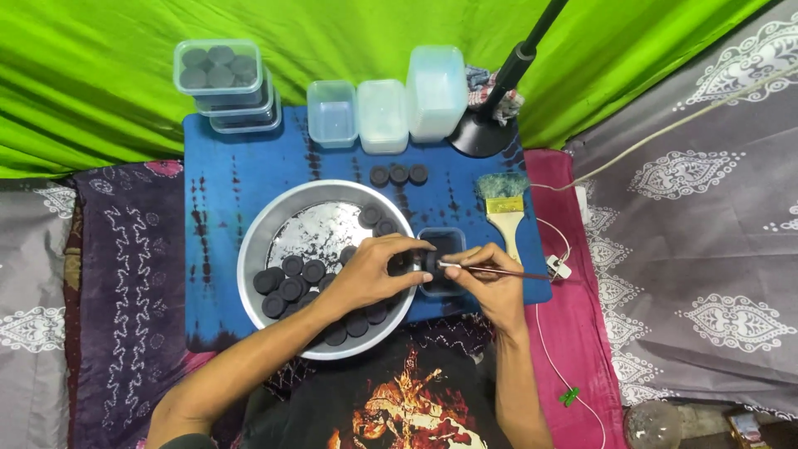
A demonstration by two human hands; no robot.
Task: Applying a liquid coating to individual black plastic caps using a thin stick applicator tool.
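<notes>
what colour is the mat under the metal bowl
Blue with darker tie-dye streaks; the mat under the metal bowl shows best in the head view.

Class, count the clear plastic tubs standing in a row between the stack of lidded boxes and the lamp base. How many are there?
3. A small tub stands on the left, a medium tub in the middle, and the tallest tub on the right by the lamp base. None appears hidden.
</notes>
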